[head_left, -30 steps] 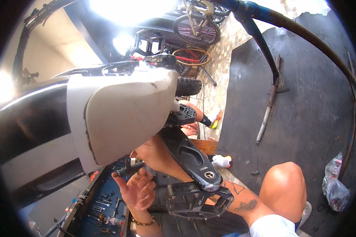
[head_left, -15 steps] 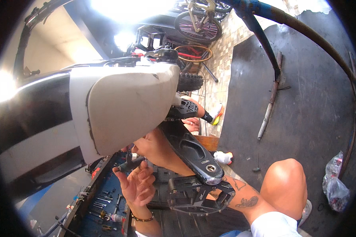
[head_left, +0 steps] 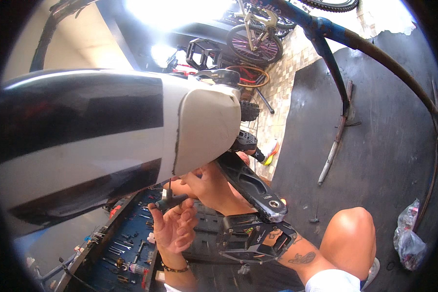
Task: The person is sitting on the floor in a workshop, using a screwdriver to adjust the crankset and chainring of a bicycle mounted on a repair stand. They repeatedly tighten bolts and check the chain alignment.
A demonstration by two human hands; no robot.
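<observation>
A bicycle frame (head_left: 131, 117) in black and white stretches across the left and middle. Below its underside, my left hand (head_left: 174, 231) grips a dark T-handle wrench (head_left: 172, 200) between thumb and fingers, and its thin shaft points up to the frame. My right hand (head_left: 209, 182) reaches behind the black crank arm (head_left: 250, 187) to the frame's lower edge. Its fingers are bent close by the wrench shaft; what they hold, if anything, is hidden. A black platform pedal (head_left: 236, 238) on the crank end hangs in front of my right forearm.
A tool tray (head_left: 121, 248) with wrenches and small tools lies at lower left. Dark matting (head_left: 365, 146) covers the floor at right, with a rusty metal stand (head_left: 333, 146) and a plastic bag (head_left: 410, 243). Another person's shoe (head_left: 270, 152) and a parked bicycle (head_left: 254, 41) are farther back.
The bicycle frame, crank and pedal appear farther right in the view. The wrench's shaft has come into sight below the frame. My left hand still grips its handle.
</observation>
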